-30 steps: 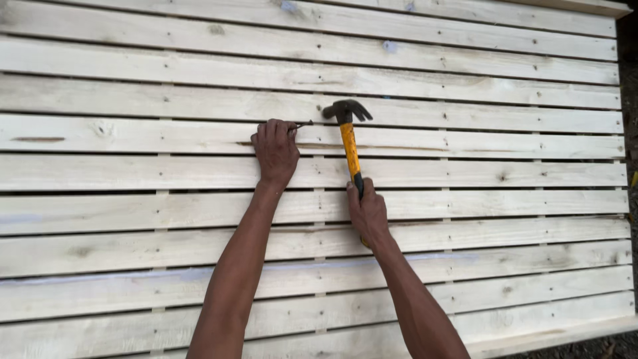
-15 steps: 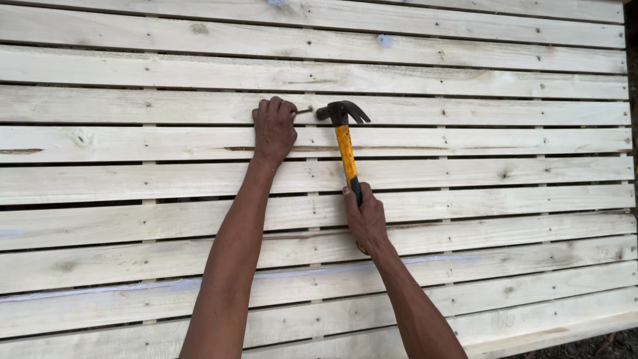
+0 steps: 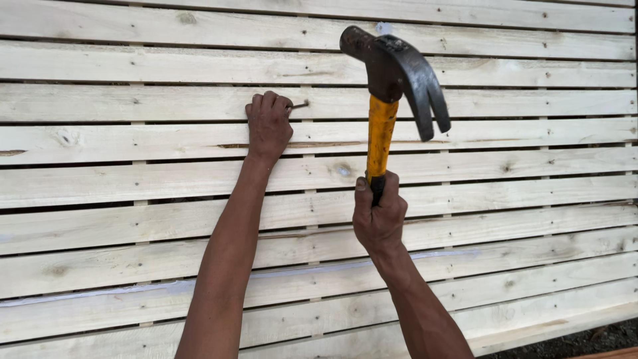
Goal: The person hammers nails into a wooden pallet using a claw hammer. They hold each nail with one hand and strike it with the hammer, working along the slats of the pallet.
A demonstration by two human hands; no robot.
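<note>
The left hand [image 3: 268, 126] rests flat against a pale plank of the slatted wooden panel [image 3: 133, 179], its fingertips pinching a nail [image 3: 300, 104] that sticks out sideways just right of the knuckles. Further right, the right hand [image 3: 379, 214] is closed tight round the lower end of a hammer [image 3: 392, 86] (yellow handle, dark claw head), which stands upright, its head well clear of the nail and higher than it.

Nail [image 3: 300, 104] tip hidden behind left hand [image 3: 268, 126]; hammer [image 3: 392, 86] grip end hidden inside right hand [image 3: 379, 214]; both forearms cut off below.
</note>
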